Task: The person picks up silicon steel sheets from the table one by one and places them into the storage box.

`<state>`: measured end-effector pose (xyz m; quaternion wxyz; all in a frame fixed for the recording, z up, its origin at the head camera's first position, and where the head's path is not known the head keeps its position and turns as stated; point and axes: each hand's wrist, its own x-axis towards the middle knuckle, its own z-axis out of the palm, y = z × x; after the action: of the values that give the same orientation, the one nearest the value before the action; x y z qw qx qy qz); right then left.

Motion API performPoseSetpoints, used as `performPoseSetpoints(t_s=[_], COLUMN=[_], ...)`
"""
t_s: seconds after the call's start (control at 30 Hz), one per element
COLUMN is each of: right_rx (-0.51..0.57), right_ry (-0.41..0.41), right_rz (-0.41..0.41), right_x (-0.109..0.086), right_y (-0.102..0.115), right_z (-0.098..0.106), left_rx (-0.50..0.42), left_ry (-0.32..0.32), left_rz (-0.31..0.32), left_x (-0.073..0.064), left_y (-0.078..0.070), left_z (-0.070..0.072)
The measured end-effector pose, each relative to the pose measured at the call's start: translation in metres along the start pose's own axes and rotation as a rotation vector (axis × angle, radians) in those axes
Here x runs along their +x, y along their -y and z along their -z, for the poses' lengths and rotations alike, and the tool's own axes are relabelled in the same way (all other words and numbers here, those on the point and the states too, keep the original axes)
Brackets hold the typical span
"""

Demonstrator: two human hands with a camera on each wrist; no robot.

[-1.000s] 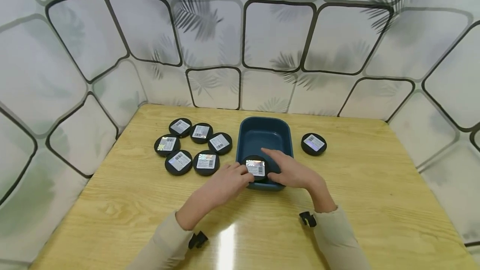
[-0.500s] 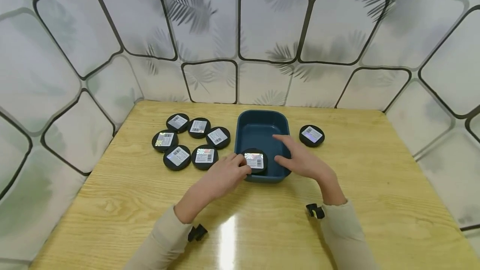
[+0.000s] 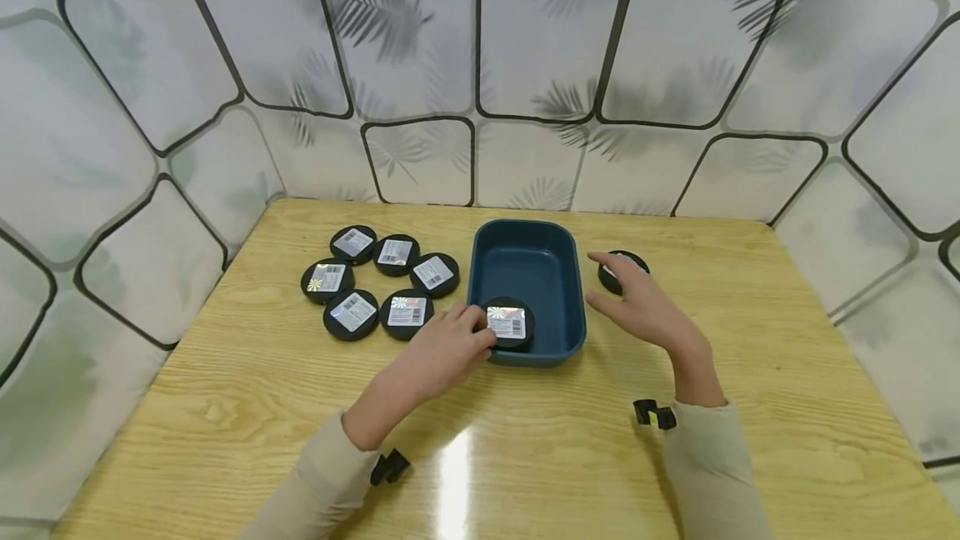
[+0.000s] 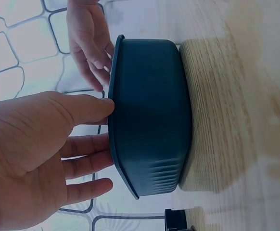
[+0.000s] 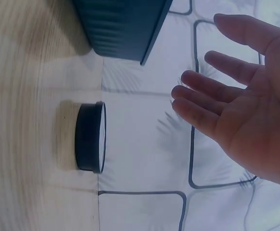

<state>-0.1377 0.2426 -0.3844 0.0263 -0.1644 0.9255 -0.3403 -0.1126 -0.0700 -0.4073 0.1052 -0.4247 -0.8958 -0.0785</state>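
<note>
A flat round black container with a white label sits in the front left corner of the dark blue tray. My left hand grips its left edge, fingers over the tray's rim. In the left wrist view, the left hand has its thumb at the rim and its fingertips hidden behind the tray wall. My right hand hovers right of the tray, fingers spread and holding nothing. Partly behind it lies another round black container, seen from the side as a low black container in the right wrist view.
Left of the tray, several matching round containers lie in a loose ring on the wooden table, the nearest container close to my left hand. A patterned cloth wall rises behind the table's back edge.
My right hand has left the container in the tray and moved right, past the tray's right rim. The left hand stays at that container. The view has tilted slightly.
</note>
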Motion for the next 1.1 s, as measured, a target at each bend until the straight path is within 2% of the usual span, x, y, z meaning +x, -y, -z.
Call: performPoseSetpoints(t_s=[0.23,0.5,0.73,0.93,1.1], right_rx=[-0.004,-0.078,-0.136,-0.128,-0.104], right_ry=[-0.046,-0.133,-0.129,-0.135,-0.124], right_rz=[-0.063,-0.115,-0.191,-0.248,-0.264], right_x=[-0.001,0.0,0.001,-0.004,-0.001], right_y=[-0.013,-0.031,-0.046,-0.055,-0.06], right_z=[0.008,0.01,0.016,0.028,0.028], left_rx=[0.005,0.02,0.024,0.022,0.017], left_ry=[-0.011,0.002,0.001,0.012,0.039], left_rz=[-0.009,-0.015,-0.021,-0.028,-0.01], left_x=[-0.001,0.0,0.0,0.001,0.002], left_y=[0.001,0.0,-0.002,-0.004,-0.003], left_z=[0.0,0.001,0.005,0.006,0.006])
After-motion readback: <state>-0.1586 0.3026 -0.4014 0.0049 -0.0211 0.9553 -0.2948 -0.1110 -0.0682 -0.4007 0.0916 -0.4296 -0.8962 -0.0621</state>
